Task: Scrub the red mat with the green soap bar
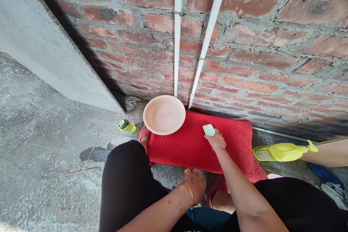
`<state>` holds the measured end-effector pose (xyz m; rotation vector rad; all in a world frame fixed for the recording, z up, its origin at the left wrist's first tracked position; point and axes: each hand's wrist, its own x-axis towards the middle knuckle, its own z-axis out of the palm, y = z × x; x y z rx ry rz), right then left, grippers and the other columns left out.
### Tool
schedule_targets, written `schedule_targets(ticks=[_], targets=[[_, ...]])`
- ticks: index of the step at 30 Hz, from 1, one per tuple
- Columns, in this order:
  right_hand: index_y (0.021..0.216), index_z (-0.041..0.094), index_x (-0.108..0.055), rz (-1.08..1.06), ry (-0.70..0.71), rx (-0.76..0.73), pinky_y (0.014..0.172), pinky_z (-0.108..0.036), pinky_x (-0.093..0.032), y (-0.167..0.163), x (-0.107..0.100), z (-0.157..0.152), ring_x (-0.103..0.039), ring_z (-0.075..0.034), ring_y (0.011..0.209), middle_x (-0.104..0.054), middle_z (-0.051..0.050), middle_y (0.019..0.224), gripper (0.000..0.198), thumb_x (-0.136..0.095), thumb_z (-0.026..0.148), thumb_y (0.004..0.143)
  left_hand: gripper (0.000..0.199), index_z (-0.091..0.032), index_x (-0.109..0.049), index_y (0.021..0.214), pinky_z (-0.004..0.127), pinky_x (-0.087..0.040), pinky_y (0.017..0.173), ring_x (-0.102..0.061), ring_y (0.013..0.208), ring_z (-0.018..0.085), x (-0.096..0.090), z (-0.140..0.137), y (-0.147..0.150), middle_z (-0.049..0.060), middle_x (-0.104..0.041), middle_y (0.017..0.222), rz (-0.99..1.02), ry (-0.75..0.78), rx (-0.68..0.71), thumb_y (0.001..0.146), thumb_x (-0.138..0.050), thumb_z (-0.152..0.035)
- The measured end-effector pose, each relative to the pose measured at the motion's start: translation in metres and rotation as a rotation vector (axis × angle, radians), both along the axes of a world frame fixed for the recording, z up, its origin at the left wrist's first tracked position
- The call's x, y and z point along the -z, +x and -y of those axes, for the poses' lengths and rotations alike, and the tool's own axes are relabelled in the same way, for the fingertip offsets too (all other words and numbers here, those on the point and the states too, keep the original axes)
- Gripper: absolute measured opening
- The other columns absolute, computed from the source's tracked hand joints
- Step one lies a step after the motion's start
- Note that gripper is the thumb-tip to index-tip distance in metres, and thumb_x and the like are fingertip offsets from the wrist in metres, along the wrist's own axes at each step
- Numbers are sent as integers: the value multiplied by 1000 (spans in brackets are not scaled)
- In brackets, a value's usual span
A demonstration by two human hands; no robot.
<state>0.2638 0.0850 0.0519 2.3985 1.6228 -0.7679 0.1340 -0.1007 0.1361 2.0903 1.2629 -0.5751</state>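
R hand [215, 139] pinches a pale green soap bar [208, 129] on the red mat [190, 145], mat's long axis running 9-to-3. Pink basin [164, 114] sits at 10 o'clock of it, near. L hand [195, 185], holding nothing, grips mat's near edge.

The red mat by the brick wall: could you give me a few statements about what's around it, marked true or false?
1. The right hand holds a small pale green bar against the red mat. True.
2. The pink basin is full of laundry. False: nothing shows in it.
3. The left hand grips the yellow spray bottle. False: it rests at the mat's near edge; the bottle is held from the right by someone else's arm.
4. Two white pipes run up the brick wall. True.
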Motion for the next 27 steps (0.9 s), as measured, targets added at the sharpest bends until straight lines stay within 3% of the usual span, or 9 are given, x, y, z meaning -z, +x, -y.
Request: schedule_targets(ticks=[3, 10, 13, 18, 23, 27], targets=[[142, 26, -33, -11, 29, -4, 95, -41, -45, -4, -4, -3, -54, -29, 120, -49, -14, 134, 76, -59, 57, 78, 37, -15, -65, 117, 52, -37, 88, -57, 106, 34, 1, 1, -1, 21, -61, 118, -9, -17, -10, 84, -47, -19], [139, 30, -37, -130, 25, -196, 94, -37, -46, -94, 1, -13, -51, -26, 121, -49, -9, 133, 73, -66, 50, 75, 38, -16, -65, 119, 50, -41, 91, -58, 111, 32, -7, -12, -14, 19, -63, 121, -22, -100, -68, 86, -45, -16], [139, 31, -37, -146, 32, -284, 94, -37, -45, -92, 9, -18, -49, -26, 123, -48, -8, 134, 73, -67, 47, 74, 37, -20, -65, 119, 49, -42, 93, -58, 112, 31, -7, -15, -16, 16, -63, 122, -11, -80, -52, 85, -49, -18], [139, 29, -38, -68, 46, -178, 93, -34, -45, -10, 8, -20, -53, -24, 118, -51, -9, 129, 73, -67, 46, 74, 36, -23, -66, 117, 52, -41, 99, -57, 116, 30, 9, -17, -7, 14, -63, 125, -31, -61, -31, 84, -53, -21], [138, 25, -41, 25, 67, 88, 92, -36, -47, 101, -2, -1, -55, -26, 116, -53, -10, 126, 67, -63, 45, 78, 38, -25, -69, 114, 54, -40, 100, -56, 119, 32, 43, -14, 0, 11, -63, 126, -130, -62, -96, 81, -51, -19], [140, 23, -40, 13, 84, 301, 91, -37, -48, 148, -10, 26, -58, -27, 114, -54, -11, 125, 70, -61, 47, 78, 44, -23, -70, 113, 50, -41, 101, -58, 119, 31, 62, -12, -14, 12, -65, 124, -121, -19, -103, 86, -37, -15]])
